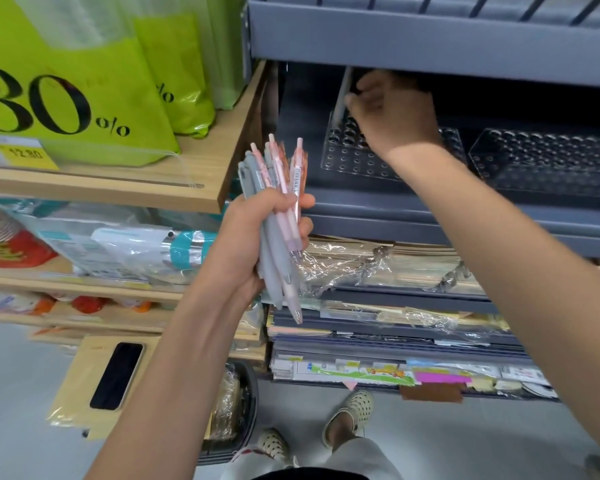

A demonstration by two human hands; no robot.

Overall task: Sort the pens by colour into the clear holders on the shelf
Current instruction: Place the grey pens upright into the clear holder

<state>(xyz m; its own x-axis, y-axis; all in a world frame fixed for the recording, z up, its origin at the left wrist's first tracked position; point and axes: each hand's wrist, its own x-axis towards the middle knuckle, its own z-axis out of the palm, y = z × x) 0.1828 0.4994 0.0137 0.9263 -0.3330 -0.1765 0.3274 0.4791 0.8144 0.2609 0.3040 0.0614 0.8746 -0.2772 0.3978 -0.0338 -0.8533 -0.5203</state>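
My left hand (253,244) grips a bundle of grey and pink pens (280,216), tips down, in front of the grey shelf. My right hand (394,110) reaches into the shelf and pinches a single grey pen (342,95), held nearly upright with its lower end at the back left holes of a clear holder (352,155). A second clear holder (548,161) with several holes stands to the right. No other pens show in either holder.
The grey shelf's upper board (430,39) hangs low over the holders. Wrapped notebooks (395,268) fill the tiers below. A wooden shelf (125,188) on the left carries green bags (84,98). A phone (116,375) lies on a tan packet.
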